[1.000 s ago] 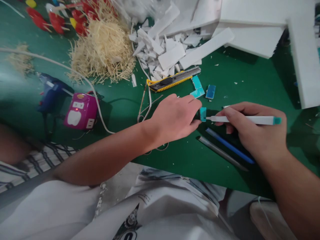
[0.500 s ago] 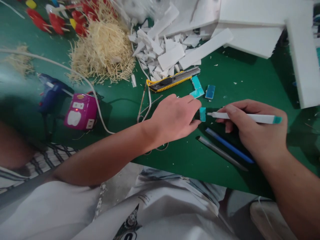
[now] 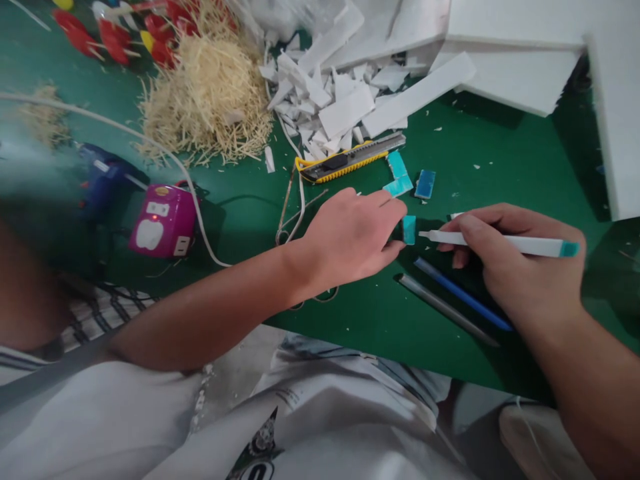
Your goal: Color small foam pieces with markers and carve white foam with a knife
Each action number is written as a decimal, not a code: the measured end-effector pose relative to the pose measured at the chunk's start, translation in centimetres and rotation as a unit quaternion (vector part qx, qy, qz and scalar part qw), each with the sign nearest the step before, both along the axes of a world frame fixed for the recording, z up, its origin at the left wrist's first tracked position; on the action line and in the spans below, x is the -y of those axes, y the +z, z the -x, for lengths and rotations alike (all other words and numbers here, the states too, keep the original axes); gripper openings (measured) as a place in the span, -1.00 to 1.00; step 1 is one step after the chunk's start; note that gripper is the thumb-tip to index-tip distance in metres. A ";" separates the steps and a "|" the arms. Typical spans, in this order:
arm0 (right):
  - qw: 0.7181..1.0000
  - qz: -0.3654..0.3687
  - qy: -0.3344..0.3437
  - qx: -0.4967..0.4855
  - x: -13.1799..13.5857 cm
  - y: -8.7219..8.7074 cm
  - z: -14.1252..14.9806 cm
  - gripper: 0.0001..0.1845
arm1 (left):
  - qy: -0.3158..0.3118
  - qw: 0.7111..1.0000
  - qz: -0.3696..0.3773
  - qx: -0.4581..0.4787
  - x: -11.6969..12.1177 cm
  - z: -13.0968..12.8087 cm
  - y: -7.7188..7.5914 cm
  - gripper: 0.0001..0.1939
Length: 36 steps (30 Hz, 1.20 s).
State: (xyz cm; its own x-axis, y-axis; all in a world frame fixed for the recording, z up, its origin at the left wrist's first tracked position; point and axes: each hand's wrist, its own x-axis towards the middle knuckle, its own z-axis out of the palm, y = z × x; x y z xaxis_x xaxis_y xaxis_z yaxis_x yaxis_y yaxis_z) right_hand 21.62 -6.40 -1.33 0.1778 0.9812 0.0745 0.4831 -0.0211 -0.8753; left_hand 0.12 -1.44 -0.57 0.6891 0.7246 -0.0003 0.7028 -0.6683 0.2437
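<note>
My left hand is closed on a small foam piece with a turquoise top, holding it by its left side on the green table. Between the fingers of my right hand is a white marker with a turquoise end. Its tip points left, a small gap away from the piece. Just beyond lie two joined turquoise pieces and a dark blue piece. Below the marker rest a blue pen-like stick and a grey one.
A yellow utility knife lies beyond my left hand, near white foam scraps. Further left are wood shavings, a magenta power adapter, a blue glue gun and a white cable. White foam boards occupy the back right.
The marker's tip has drawn back to the right, off the turquoise piece it touched a second ago. My left hand keeps its hold. The whole view has shifted slightly.
</note>
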 end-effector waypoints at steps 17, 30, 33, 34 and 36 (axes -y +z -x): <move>0.999 -0.025 -0.008 0.021 -0.1 -0.1 0.1 -0.81 | -0.003 1.000 -0.005 0.006 0.1 0.1 0.0 -0.79; 1.000 -0.002 0.003 0.020 -0.2 -0.1 0.0 -0.78 | 0.004 1.000 0.003 0.000 0.0 -0.1 0.1 -0.79; 1.000 -0.002 0.009 0.029 -0.2 0.0 -0.2 -0.79 | 0.003 1.000 0.001 0.001 0.0 0.0 0.1 -0.79; 1.000 0.006 0.016 0.025 -0.1 0.1 -0.2 -0.78 | 0.002 1.000 -0.001 0.003 0.0 0.0 0.1 -0.79; 0.999 0.026 0.025 0.009 0.0 0.4 -0.1 -0.76 | -0.002 1.000 -0.006 0.008 0.0 0.1 0.0 -0.80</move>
State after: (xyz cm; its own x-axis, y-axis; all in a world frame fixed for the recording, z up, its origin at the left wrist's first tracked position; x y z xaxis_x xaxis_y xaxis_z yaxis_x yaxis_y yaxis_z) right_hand 21.68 -6.41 -0.94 0.1269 0.9916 0.0267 0.5001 -0.0407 -0.8650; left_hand 0.05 -1.47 -0.54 0.6925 0.7212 0.0193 0.6955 -0.6744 0.2478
